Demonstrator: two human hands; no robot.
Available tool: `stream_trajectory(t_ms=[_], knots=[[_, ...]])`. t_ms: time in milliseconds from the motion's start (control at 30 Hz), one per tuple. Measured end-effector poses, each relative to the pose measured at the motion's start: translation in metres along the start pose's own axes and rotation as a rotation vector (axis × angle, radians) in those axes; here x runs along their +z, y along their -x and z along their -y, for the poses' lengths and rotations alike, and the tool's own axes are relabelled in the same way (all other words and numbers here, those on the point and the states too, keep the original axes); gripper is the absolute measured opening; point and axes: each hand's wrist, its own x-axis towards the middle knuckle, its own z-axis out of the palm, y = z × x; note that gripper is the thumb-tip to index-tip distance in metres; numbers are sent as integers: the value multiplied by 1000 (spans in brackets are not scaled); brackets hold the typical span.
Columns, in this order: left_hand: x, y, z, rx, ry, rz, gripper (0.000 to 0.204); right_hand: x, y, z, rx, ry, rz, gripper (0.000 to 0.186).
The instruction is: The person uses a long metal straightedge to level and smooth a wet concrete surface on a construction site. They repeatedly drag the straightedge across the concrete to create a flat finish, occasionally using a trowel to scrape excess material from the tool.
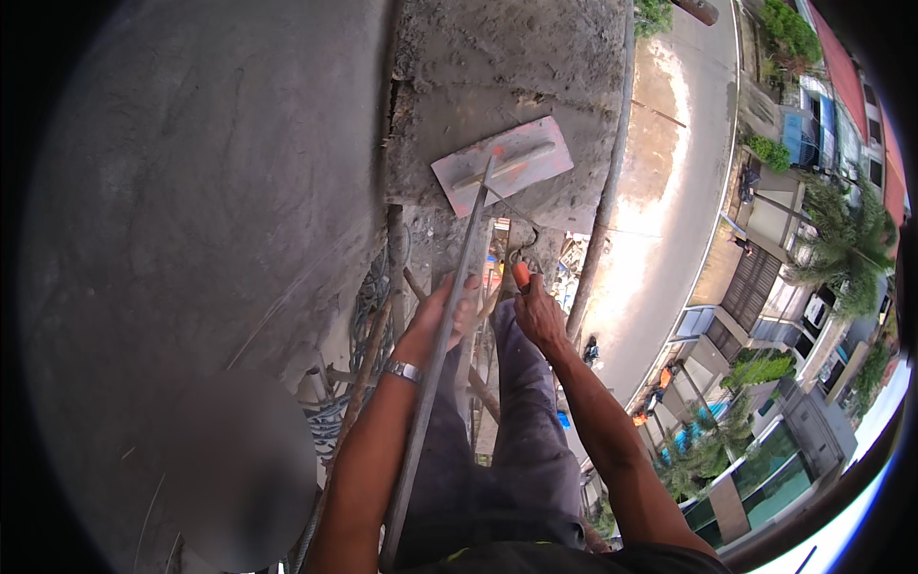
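My left hand [449,311], with a watch at the wrist, is closed around a long, straight grey bar [468,239]. The bar runs from beside my left forearm up to the float. A trowel [521,276] with an orange handle is gripped in my right hand [540,314]. Its curved metal neck points away from me, and its thin blade shows almost edge-on. Beyond both hands a rectangular plastering float [537,139], worn grey and reddish, lies handle up on the mortar-stained platform [507,57]. The bar's far end overlaps the float; whether they touch I cannot tell.
A grey plastered wall [220,191] fills the left side. Scaffold poles [601,220] edge the platform on the right. Between my legs a gap shows poles and ground far below. A road [650,191] and houses lie down to the right. A blurred round patch covers the lower left.
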Motion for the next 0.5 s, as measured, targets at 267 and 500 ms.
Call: stream_trajectory(t_ms=[267,500], knots=[[42,35,19,157,-337,-165,38,-33,48,63,155,-644,-4,28],[87,106,31,196,-805,-89,51,-39,87,106,149,-1252,-44,42]])
